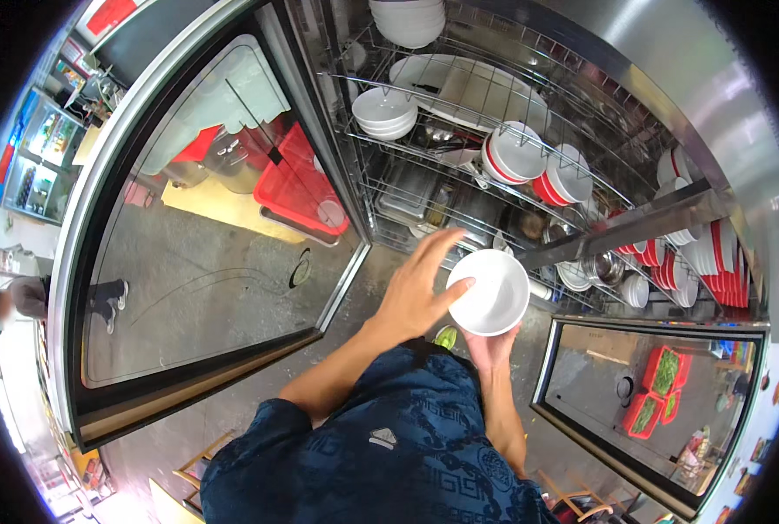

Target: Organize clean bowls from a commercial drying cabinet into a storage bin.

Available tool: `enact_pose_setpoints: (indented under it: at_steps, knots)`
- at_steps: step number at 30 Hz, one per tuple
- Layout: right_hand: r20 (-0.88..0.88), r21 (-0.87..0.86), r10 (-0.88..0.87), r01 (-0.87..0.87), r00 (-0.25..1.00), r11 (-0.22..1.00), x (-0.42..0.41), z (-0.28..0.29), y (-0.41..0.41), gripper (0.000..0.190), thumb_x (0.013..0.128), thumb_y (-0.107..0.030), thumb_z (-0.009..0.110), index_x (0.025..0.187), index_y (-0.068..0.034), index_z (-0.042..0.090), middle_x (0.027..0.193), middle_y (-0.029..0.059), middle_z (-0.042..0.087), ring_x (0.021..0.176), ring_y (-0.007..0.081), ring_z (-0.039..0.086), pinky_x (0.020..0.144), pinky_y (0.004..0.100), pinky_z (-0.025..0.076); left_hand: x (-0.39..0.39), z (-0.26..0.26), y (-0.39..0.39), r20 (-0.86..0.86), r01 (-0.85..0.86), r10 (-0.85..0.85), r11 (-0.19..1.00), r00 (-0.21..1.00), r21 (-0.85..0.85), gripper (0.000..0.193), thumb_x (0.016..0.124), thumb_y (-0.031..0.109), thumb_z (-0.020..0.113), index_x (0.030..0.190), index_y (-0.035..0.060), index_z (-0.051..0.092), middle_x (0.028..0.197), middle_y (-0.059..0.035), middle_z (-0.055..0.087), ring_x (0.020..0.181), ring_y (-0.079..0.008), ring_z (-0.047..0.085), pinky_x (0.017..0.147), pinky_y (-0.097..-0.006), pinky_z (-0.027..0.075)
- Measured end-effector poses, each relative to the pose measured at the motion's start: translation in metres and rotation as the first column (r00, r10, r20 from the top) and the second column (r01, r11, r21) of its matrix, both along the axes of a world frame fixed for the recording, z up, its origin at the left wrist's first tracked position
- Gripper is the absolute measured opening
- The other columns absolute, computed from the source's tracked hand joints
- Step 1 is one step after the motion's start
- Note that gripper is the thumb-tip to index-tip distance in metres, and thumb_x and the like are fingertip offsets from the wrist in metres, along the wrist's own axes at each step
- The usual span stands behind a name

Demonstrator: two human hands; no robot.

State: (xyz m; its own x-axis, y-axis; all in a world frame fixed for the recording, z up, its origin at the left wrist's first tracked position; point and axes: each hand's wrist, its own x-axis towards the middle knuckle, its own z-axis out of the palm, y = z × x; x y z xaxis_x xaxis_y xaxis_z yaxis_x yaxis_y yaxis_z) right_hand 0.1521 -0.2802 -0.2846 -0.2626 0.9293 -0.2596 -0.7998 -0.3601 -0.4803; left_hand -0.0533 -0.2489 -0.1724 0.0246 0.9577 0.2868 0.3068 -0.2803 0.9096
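Observation:
A round white bowl is in front of my body, its hollow side facing up toward me. My right hand supports it from the near side and below; most of those fingers are hidden behind the bowl. My left hand is at the bowl's left side with fingers spread. Its thumb overlaps the rim, and whether it presses on the bowl is unclear. Beyond both hands, wire shelves hold stacked white bowls, red-and-white bowls and a large oval white platter.
Swung-out glass doors flank me: a large left door and a right door. A steel post divides the cabinet front. Through the glass show a red basin and red crates of greens. Another person is at far left.

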Motion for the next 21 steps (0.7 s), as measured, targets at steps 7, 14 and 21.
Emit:
enact_pose_setpoints:
  at_steps: [7, 14, 21]
  knots:
    - [0.205, -0.06, 0.169, -0.16, 0.964, 0.985, -0.01, -0.027, -0.02, 0.115, 0.08, -0.078, 0.07, 0.163, -0.009, 0.03, 0.166, 0.0105, 0.037, 0.152, 0.0297, 0.037, 0.125, 0.0496, 0.032, -0.041, -0.098, -0.003, 0.493, 0.5, -0.185, 0.578, 0.85, -0.645, 0.061, 0.102, 0.036, 0.065, 0.149, -0.0008, 0.051, 0.131, -0.0146, 0.068, 0.114, -0.0211, 0.065, 0.099, -0.0354, 0.052]
    - [0.521, -0.215, 0.3, -0.217, 0.799, 0.952, -0.012, -0.053, -0.049, 0.096, 0.099, -0.076, 0.043, 0.161, -0.004, 0.033, 0.163, 0.0128, 0.042, 0.151, 0.0276, 0.039, 0.123, 0.0468, 0.033, -0.056, -0.153, -0.042, 0.599, 0.526, 0.007, 0.471, 0.801, -0.708, 0.054, 0.101, 0.029, 0.067, 0.143, -0.0036, 0.056, 0.132, -0.0133, 0.068, 0.121, -0.0209, 0.062, 0.104, -0.0343, 0.049]
    - [0.767, -0.287, 0.365, -0.227, 0.527, 0.931, -0.032, -0.027, -0.069, 0.083, 0.106, -0.067, 0.039, 0.159, -0.002, 0.038, 0.15, 0.0161, 0.055, 0.121, 0.0259, 0.066, 0.092, 0.0377, 0.056, -0.077, -0.176, -0.071, 0.67, 0.577, 0.088, 0.435, 0.737, -0.691, 0.059, 0.102, 0.031, 0.066, 0.148, -0.0033, 0.051, 0.131, -0.0134, 0.067, 0.123, -0.0225, 0.062, 0.104, -0.0342, 0.049]
